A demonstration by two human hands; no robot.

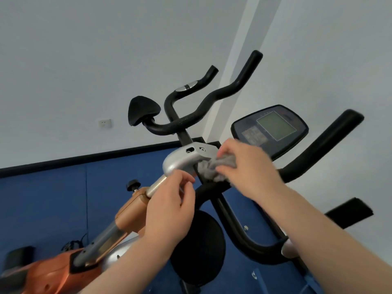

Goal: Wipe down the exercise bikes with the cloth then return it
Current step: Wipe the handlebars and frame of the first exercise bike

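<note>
An orange and silver exercise bike [129, 211] rises from the lower left, its silver stem [182, 160] carrying black handlebars [191, 119]. My right hand [248, 166] is shut on a crumpled grey cloth [214, 166], pressing it against the stem's end where a black bar meets it. My left hand [171, 204] rests on the silver post just below the stem, fingers curled around the tube. A second bike's console [273, 128] and black handlebar [322, 149] sit at the right, behind my right hand.
A black saddle [144, 109] shows beyond the handlebars. A black round pad [201, 247] and curved black frame tube [239, 236] lie under my hands. Blue floor mat [53, 198], grey wall with a socket [105, 123] behind. A black pedal [350, 213] at the right.
</note>
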